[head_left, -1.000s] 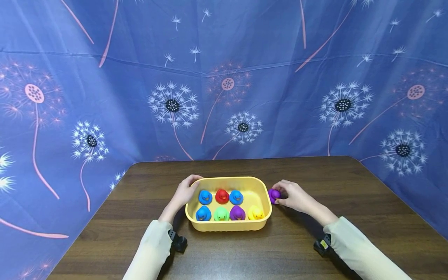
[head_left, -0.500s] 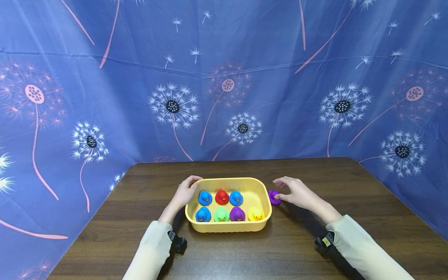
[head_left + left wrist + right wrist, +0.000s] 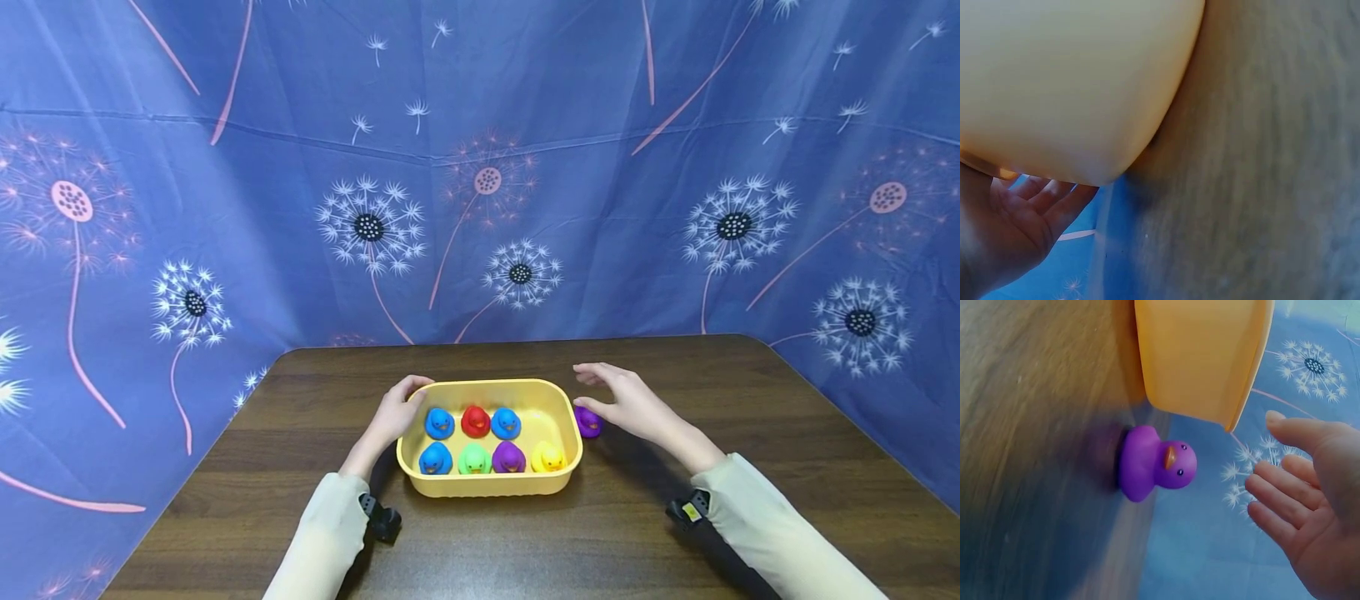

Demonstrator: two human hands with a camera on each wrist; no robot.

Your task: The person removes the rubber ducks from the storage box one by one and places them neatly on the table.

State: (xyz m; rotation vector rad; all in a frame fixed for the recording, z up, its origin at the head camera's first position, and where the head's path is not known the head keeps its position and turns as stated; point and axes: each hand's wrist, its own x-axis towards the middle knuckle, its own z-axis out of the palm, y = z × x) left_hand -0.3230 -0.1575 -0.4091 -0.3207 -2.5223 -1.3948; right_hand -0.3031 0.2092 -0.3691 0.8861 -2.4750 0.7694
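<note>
A yellow plastic basin (image 3: 491,487) stands on the table with several rubber ducks in it. A blue duck (image 3: 439,423), a red duck (image 3: 476,422) and another blue duck (image 3: 506,424) sit in the far row. Nearer are a blue duck (image 3: 436,459), a green duck (image 3: 474,460), a purple duck (image 3: 508,457) and a yellow duck (image 3: 548,457). My left hand (image 3: 396,411) grips the basin's far left corner, fingers along the outside. Outside the right wall, a second purple duck (image 3: 1147,464) stands upright on the table. My right hand (image 3: 628,402) hovers above it, fingers spread, holding nothing.
The dark wooden table (image 3: 525,550) reaches back to a blue dandelion-print cloth (image 3: 600,167). Each wrist carries a small black camera, the left one (image 3: 386,523) and the right one (image 3: 687,509).
My right hand has let go of the purple duck outside the basin and risen, its fingers opening. That duck stays beside the right wall. My left hand has not moved.
</note>
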